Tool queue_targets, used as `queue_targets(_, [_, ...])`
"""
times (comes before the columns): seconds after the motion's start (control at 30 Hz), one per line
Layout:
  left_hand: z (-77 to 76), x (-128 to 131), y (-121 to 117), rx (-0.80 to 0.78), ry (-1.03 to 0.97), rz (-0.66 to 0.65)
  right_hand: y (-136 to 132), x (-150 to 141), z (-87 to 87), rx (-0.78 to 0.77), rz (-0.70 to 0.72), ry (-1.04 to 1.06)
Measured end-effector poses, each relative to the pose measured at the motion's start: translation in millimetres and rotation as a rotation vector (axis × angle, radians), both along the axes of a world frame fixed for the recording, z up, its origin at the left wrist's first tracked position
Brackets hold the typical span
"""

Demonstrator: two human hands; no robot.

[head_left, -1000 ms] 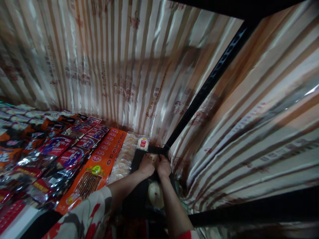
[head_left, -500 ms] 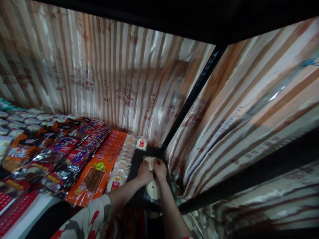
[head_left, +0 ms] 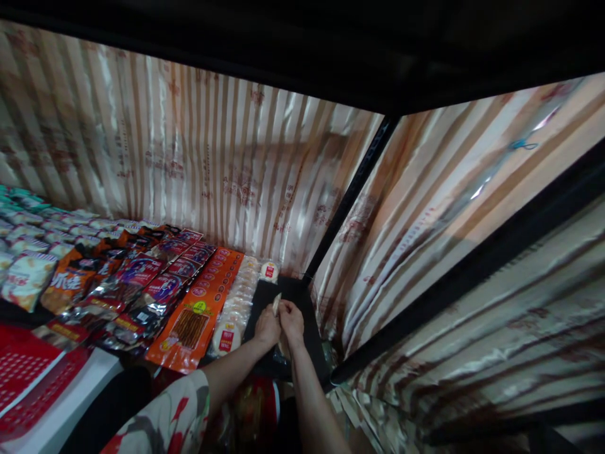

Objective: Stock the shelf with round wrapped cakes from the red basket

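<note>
My left hand (head_left: 267, 328) and my right hand (head_left: 292, 323) are close together above the right end of a black shelf (head_left: 307, 309). Both have their fingers closed on pale, flat cakes in clear wrappers (head_left: 277, 303), which now stand edge-on between them. A lower part of the held packets shows below my fingers, mostly hidden by my hands and wrists. Just left is a row of the same round wrapped cakes (head_left: 227, 338) with red labels. One more labelled cake (head_left: 269, 272) lies at the shelf's back.
An orange packet of brown sticks (head_left: 193, 321), dark red snack bags (head_left: 142, 271) and white snack bags (head_left: 28, 277) line the shelf leftward. A black post (head_left: 350, 195) rises at the corner, before striped plastic sheeting (head_left: 227, 151). A red-and-white box (head_left: 42, 378) is at lower left.
My hands have turned the pale wrapped cakes from lying face-up to edge-on between them. My view has shifted slightly, so the shelf's left side shows more.
</note>
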State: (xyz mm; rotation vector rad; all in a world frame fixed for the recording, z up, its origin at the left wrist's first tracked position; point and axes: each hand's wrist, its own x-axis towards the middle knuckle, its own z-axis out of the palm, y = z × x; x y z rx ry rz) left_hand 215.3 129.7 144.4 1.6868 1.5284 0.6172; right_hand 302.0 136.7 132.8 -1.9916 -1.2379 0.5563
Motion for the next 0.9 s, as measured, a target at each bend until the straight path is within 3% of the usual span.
queue_targets(0.17, [2.5,-8.6,-3.5,0.007,-0.024,0.052,-8.0,-10.1,4.9,-0.004,0.023,0.057])
queue_targets(0.4, [6.1,-16.3,-7.6,0.018,-0.298,0.134,-16.1,-12.6,9.5,0.137,0.024,0.143])
queue_targets(0.57, [16.5,-21.6,-14.8,-0.065,-0.512,0.217,-26.4,-14.0,17.8,0.143,0.018,0.158])
queue_targets(0.73, [25.6,-27.8,-18.7,-0.105,-0.618,0.248,-36.3,-18.7,25.3,0.114,0.039,0.068])
queue_targets(0.9, [31.2,-37.5,-14.6,-0.033,-0.478,0.205,-45.1,-18.8,33.7,0.185,0.058,-0.264])
